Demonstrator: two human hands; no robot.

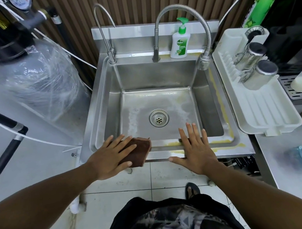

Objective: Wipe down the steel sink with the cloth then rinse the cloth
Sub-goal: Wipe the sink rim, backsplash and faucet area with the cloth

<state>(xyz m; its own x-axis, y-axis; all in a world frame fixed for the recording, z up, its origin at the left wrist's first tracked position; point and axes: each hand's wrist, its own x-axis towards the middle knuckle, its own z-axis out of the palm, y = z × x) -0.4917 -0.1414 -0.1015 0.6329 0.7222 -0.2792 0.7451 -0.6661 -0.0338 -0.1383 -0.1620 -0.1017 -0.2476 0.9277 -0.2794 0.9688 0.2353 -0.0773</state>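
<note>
The steel sink point(207, 97) fills the middle of the head view, with a round drain point(159, 120) in its dry-looking basin. A folded brown cloth point(141, 151) lies on the sink's front rim at the left. My left hand point(110, 157) lies flat on the cloth with straight fingers, pressing it onto the rim. My right hand point(197, 148) rests flat and spread on the front rim to the right, its fingertips reaching over the basin edge. It holds nothing. Yellowish stains run along the front and right rims.
A flexible spray faucet point(203, 63) hangs over the basin's back right corner, and a thin faucet point(110, 50) stands at back left. A green soap bottle point(179, 41) sits on the back ledge. A white drying rack point(262, 107) with steel cups borders the right; a wrapped tank point(39, 77) stands left.
</note>
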